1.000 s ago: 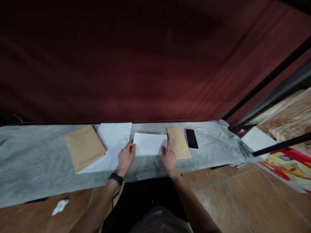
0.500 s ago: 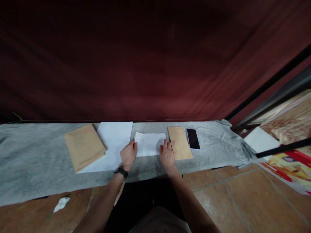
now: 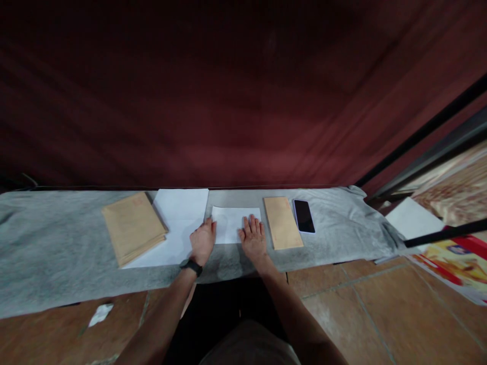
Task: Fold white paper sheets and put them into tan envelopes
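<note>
A folded sheet of white paper (image 3: 229,223) lies on the grey cloth in front of me. At its left edge my left hand (image 3: 203,240) is closed, thumb and curled fingers pinching the paper there. My right hand (image 3: 253,239) lies flat on the right part of the same paper, fingers stretched and slightly spread. Just right of that hand is a single brown envelope (image 3: 283,223). To the left, larger white sheets (image 3: 181,208) rest partly under a stack of brown envelopes (image 3: 133,225).
A phone (image 3: 304,216) with a dark screen lies right of the single envelope. The grey cloth (image 3: 57,243) covers a long narrow surface against a dark red curtain (image 3: 228,111). A crumpled white scrap (image 3: 101,314) is on the tiled floor, and a printed box (image 3: 456,263) stands at right.
My right hand has shifted left from the paper's right edge onto the sheet and flattened, fingers extended. My left hand stays at the left edge.
</note>
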Demonstrator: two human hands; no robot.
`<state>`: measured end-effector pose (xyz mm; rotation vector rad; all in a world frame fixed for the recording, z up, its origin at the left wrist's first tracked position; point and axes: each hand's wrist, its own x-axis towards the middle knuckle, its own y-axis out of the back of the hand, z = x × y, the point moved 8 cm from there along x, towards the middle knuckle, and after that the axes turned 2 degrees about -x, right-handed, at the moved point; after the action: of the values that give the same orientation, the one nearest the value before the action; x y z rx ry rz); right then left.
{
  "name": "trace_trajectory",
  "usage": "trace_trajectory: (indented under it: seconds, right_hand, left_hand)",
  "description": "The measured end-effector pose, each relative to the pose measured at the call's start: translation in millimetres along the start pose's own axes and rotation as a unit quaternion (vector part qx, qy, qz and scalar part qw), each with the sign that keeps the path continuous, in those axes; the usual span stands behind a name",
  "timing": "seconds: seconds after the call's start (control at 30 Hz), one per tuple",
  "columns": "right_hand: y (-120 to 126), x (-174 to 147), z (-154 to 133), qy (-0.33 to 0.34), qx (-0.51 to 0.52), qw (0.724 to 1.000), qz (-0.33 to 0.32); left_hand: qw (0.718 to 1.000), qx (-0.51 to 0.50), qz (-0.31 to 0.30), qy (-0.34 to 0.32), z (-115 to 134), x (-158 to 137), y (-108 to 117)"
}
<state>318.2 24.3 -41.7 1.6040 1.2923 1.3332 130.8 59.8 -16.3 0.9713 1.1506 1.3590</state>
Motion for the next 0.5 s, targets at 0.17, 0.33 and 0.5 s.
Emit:
trace_trajectory:
  seconds: [0.17, 0.33, 0.5]
  right_hand:
    - [-5.4, -3.6, 0.9, -0.002, -0.002, 1.0, -0.005]
    - [-5.7, -1.7, -0.2, 0.002, -0.008, 1.0, -0.011]
    - [-7.7, -4.1, 1.4, 0.008, -0.025, 0.999, -0.021]
  left_hand:
    - [0.995, -0.01, 0.078, -0.054, 18.0, -8.3, 19.1]
    - [0.969, -0.077, 0.08, -0.219, 72.4, -21.3, -3.8]
    - [0.974, -0.05, 0.061, -0.214, 80.4, -14.5, -42.9]
